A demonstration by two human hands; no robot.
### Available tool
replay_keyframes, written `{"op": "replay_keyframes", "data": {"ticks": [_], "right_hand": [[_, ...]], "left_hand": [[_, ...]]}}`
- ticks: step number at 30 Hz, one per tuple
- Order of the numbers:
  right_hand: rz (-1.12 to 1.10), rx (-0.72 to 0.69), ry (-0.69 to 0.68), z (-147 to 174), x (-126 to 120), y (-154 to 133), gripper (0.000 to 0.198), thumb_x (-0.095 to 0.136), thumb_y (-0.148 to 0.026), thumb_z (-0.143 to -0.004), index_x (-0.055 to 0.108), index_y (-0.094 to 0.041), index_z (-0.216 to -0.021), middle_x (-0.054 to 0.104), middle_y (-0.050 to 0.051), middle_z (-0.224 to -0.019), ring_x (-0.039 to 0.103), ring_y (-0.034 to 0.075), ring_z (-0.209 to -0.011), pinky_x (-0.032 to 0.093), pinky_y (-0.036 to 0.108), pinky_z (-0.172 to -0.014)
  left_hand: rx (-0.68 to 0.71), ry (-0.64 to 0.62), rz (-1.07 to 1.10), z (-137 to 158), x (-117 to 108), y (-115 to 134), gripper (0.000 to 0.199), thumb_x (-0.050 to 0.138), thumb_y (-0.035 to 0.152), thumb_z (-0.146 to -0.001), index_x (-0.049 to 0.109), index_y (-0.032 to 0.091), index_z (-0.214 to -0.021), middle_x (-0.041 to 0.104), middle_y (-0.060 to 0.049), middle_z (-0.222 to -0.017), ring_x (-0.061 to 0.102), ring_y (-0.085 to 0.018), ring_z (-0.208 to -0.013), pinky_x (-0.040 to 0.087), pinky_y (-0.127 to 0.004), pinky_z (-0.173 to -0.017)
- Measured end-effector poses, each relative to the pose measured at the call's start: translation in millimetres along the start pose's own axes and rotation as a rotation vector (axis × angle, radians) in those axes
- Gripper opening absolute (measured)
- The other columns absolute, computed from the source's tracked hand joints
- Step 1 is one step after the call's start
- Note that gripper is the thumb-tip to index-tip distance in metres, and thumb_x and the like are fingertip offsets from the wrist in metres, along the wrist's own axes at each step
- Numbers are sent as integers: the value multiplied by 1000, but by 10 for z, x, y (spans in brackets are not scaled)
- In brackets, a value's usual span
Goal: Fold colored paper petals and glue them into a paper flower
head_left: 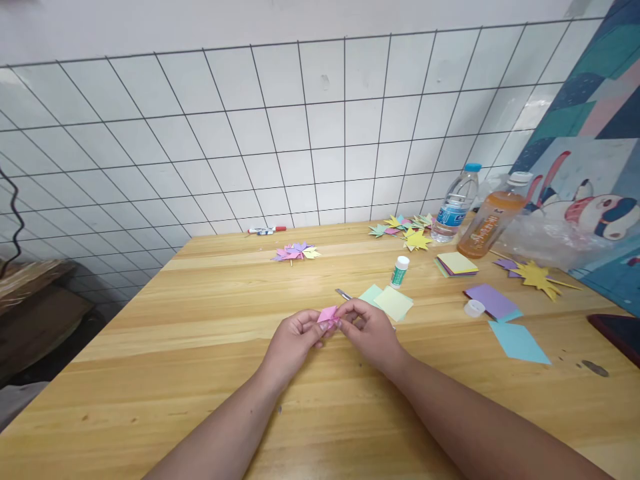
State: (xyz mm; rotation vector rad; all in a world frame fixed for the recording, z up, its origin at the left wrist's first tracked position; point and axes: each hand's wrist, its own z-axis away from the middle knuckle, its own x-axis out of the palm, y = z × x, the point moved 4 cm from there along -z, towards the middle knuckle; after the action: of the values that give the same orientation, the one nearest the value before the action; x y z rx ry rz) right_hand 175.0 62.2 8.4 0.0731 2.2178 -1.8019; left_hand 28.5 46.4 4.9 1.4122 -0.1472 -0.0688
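A small piece of folded pink paper (327, 313) is held between both hands above the near middle of the table. My left hand (299, 337) pinches its left side with thumb and fingers. On its right side, my right hand (369, 330) grips the edge with thumb and forefinger. The fingers partly hide the lower folds. Just beyond my right hand lie pale yellow paper squares (395, 303) and a light green sheet (371, 293). A craft knife (343, 294) pokes out beside them, its other end hidden behind the right hand.
A glue stick (399, 272) stands past the papers. Folded paper stars (299, 251) lie further back, near markers (267, 231). To the right are a paper stack (457, 263), a water bottle (455, 207), an orange drink bottle (493, 217), purple paper (493, 301), a tape roll (474, 308) and blue paper (520, 342).
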Motion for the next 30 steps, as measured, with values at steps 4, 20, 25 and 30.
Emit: {"op": "replay_keyframes", "data": {"ticks": [4, 20, 25, 30], "right_hand": [[40, -13, 14, 7, 7, 12, 7, 58, -23, -73, 61, -19, -78, 61, -1, -68, 56, 13, -59, 45, 23, -51], [3, -97, -8, -2, -8, -55, 7, 61, -22, -72, 64, -20, -79, 63, 2, -83, 59, 14, -70, 48, 24, -56], [52, -108, 34, 1, -25, -49, 3, 60, -21, -73, 62, -19, -73, 61, 2, -75, 57, 13, -65, 47, 24, -56], [53, -115, -25, 7, 19, -17, 4, 59, -22, -75, 62, -19, -76, 60, 0, -74, 55, 12, -61, 47, 24, -56]], "left_hand": [[4, 36, 9, -2, 18, -3, 30, 74, 41, -64, 68, 14, -78, 67, -3, -64, 56, -12, -58, 39, -22, -56], [39, 39, -45, -21, -2, -53, 34, 73, 42, -64, 68, 14, -85, 68, -4, -67, 59, -15, -61, 42, -24, -60], [62, 12, -54, 30, 22, 33, 31, 72, 41, -66, 68, 16, -83, 67, -4, -71, 58, -16, -67, 41, -24, -60], [68, 17, -17, 41, 34, 73, 31, 66, 45, -70, 69, 16, -80, 64, -3, -68, 53, -14, -61, 40, -23, -57]]}}
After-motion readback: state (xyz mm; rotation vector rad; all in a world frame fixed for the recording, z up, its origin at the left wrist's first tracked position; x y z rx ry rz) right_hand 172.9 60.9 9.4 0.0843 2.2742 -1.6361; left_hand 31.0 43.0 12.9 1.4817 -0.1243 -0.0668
